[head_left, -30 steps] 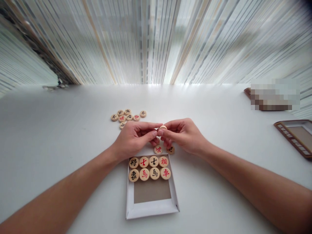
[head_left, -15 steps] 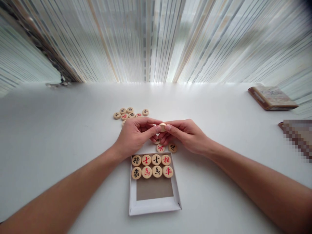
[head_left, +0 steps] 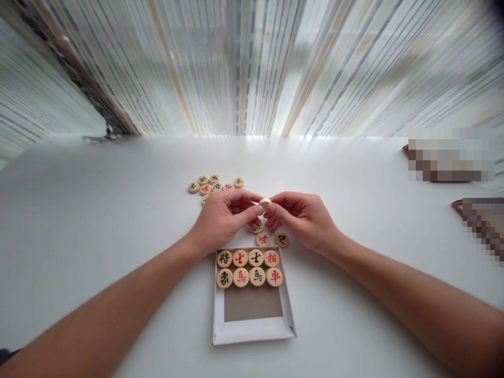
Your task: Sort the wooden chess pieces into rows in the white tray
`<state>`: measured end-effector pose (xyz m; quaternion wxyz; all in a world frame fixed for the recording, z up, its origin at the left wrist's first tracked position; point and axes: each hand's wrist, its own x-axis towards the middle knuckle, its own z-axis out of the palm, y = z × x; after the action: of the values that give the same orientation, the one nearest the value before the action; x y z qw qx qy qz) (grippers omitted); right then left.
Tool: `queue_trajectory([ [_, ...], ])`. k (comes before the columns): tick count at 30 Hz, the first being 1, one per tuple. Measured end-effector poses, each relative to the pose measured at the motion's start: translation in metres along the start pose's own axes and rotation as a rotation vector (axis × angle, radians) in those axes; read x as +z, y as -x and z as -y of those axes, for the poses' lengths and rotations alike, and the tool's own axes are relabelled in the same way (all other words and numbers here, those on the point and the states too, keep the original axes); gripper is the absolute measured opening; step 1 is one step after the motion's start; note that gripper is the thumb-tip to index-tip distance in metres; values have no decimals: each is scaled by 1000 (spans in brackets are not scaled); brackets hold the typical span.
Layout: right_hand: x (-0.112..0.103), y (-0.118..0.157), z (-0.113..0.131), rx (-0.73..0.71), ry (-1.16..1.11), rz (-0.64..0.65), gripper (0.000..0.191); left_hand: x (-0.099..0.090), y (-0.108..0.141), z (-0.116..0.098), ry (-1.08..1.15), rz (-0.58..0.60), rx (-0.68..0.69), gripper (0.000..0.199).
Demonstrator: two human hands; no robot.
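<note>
Between the fingertips of both hands is a round wooden xiangqi piece (head_left: pixel 265 204), tilted so its marking cannot be read. My left hand (head_left: pixel 226 215) pinches it from the left with thumb and forefinger. From the right, my right hand (head_left: pixel 305 218) grips its other side the same way. Just below the hands stands a shallow white box (head_left: pixel 255 332), its far part holding two rows of pieces with red and black characters (head_left: pixel 256 276). A red piece (head_left: pixel 262 239) and a black piece (head_left: pixel 281 240) lie at the box's far edge; another is partly hidden by my fingers.
Beyond my left hand lies a loose group of several pieces (head_left: pixel 205 189), some partly covered by the hand. Two box-like objects, partly pixelated, rest at the far right (head_left: pixel 433 176) and right edge. Striped curtains (head_left: pixel 252 68) hang behind the white table (head_left: pixel 118 220).
The whole view has shifted a little, so things appear slightly further right. My right hand has drawn slightly away from the left; both still grip the piece.
</note>
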<state>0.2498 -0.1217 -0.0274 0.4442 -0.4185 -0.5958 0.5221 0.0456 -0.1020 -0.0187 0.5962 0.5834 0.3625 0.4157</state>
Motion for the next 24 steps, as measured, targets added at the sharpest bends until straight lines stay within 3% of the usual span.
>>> queue_trajectory([
  [6, 0, 1, -3, -66, 70, -39, 24, -1, 1, -2, -16, 67, 28, 21],
  [11, 0, 4, -3, -265, 362, -117, 9, -2, 0, 1, 23, 54, -1, 24],
  [16, 0, 6, -3, -442, 520, -116, 17, -1, 0, 0, 85, -18, -19, 36],
  [20, -1, 6, -3, -443, 520, -95, 23, -4, -1, 1, 130, -46, -58, 39],
  [24, -2, 7, -3, -418, 505, -118, 22, -10, -3, 6, 147, -2, -39, 37],
])
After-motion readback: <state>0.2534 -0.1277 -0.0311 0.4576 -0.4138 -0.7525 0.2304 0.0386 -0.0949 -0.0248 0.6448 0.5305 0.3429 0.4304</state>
